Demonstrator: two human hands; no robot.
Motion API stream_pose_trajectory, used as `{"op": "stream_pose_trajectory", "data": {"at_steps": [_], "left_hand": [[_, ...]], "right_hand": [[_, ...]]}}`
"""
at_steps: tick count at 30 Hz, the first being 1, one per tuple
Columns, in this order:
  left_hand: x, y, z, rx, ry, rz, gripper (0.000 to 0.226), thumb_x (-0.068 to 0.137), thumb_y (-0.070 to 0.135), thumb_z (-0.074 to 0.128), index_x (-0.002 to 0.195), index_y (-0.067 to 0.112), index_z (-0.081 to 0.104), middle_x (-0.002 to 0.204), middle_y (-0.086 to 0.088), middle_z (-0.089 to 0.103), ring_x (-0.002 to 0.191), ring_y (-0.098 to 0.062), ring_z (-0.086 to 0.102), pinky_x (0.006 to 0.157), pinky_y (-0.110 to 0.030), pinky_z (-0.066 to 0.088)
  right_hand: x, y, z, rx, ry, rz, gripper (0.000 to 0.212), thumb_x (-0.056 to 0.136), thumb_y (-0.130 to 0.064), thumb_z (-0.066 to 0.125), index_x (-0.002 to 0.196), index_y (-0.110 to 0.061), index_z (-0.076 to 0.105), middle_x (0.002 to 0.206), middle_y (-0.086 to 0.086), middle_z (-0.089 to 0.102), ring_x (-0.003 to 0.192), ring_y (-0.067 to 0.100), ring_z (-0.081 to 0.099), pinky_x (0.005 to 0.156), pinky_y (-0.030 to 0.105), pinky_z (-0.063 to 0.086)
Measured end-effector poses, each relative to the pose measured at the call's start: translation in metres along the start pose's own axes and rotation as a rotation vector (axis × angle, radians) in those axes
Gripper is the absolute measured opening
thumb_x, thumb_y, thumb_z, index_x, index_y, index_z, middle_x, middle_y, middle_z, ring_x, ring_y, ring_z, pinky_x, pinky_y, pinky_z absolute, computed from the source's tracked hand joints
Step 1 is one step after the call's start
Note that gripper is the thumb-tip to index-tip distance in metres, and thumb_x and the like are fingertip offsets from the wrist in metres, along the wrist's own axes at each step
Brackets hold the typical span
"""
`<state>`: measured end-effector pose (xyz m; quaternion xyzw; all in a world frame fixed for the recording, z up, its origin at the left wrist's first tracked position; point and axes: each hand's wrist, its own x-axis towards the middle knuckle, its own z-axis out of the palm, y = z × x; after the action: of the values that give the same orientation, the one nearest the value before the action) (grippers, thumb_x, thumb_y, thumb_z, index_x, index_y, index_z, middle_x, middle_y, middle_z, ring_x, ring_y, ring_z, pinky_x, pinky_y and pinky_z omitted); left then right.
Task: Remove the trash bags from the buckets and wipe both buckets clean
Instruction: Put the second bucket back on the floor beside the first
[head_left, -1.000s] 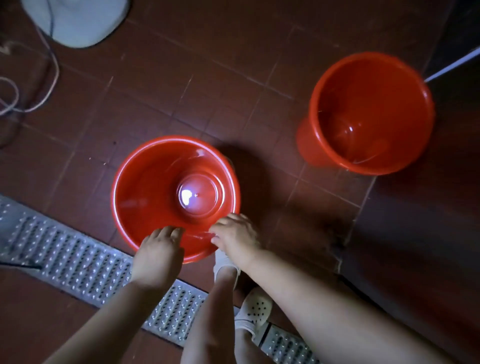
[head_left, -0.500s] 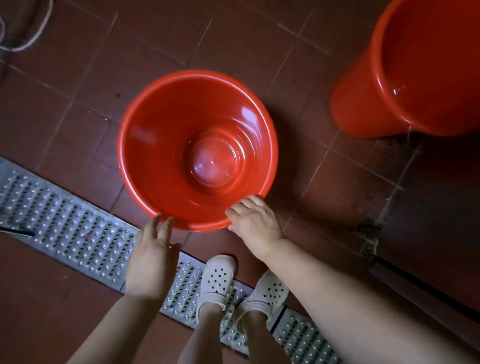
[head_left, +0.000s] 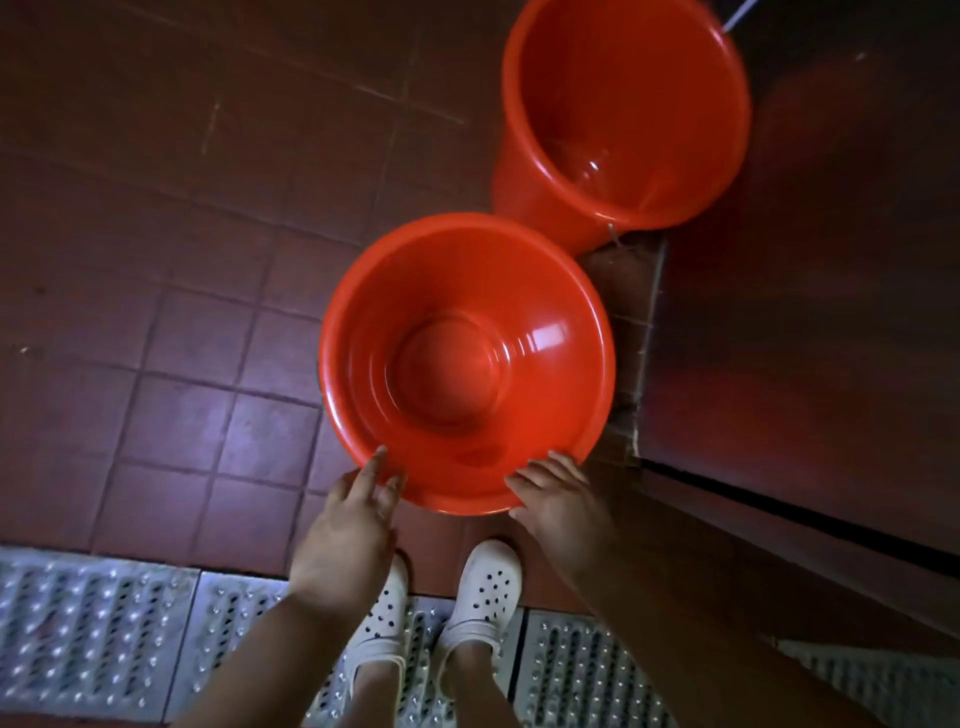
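Now the near red bucket (head_left: 466, 364) sits on the tile floor (head_left: 156, 260), just in front of the white shoes (head_left: 483, 592). The left hand (head_left: 348, 530) and right hand (head_left: 553, 501) touch its near rim with spread fingers, holding nothing. No bag shows inside. The far bucket (head_left: 628, 114) stands just behind it. Wiping looks next, so a cloth is needed.

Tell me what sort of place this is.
Probably a wash or utility area: dark red floor tiles, a perforated metal drain grate underfoot, and two red buckets standing on the floor.
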<state>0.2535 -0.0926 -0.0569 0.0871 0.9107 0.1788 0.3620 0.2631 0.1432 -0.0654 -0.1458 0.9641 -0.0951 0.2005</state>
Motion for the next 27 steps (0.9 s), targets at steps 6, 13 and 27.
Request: {"op": "stream_pose_trajectory", "data": {"at_steps": [6, 13, 27], "left_hand": [[0.029, 0.051, 0.005, 0.010, -0.065, 0.106, 0.072, 0.091, 0.014, 0.047, 0.151, 0.026, 0.008, 0.158, 0.011, -0.013, 0.143, -0.016, 0.005, 0.110, -0.028, 0.030], [0.048, 0.084, 0.015, 0.074, -0.097, 0.103, 0.074, 0.095, 0.018, 0.046, 0.150, 0.022, -0.003, 0.156, 0.010, -0.020, 0.145, -0.021, 0.000, 0.114, -0.036, 0.027], [0.052, 0.103, 0.026, 0.115, -0.098, 0.062, 0.064, 0.098, 0.023, 0.040, 0.151, 0.017, 0.006, 0.159, 0.003, -0.007, 0.145, -0.031, 0.007, 0.115, -0.033, 0.017]], "right_hand": [[-0.033, 0.042, -0.004, 0.063, 0.034, 0.192, 0.049, 0.041, -0.027, 0.094, 0.085, -0.017, 0.076, 0.084, -0.003, 0.073, 0.080, 0.018, 0.070, 0.084, 0.042, 0.054], [-0.048, 0.074, 0.004, 0.104, -0.061, 0.264, 0.040, 0.075, -0.027, 0.074, 0.113, -0.016, 0.068, 0.114, 0.002, 0.068, 0.111, 0.025, 0.059, 0.107, 0.041, 0.036], [-0.053, 0.081, 0.008, 0.149, -0.051, 0.273, 0.044, 0.080, -0.027, 0.068, 0.122, -0.016, 0.062, 0.122, 0.004, 0.063, 0.120, 0.024, 0.053, 0.113, 0.033, 0.024]]}}
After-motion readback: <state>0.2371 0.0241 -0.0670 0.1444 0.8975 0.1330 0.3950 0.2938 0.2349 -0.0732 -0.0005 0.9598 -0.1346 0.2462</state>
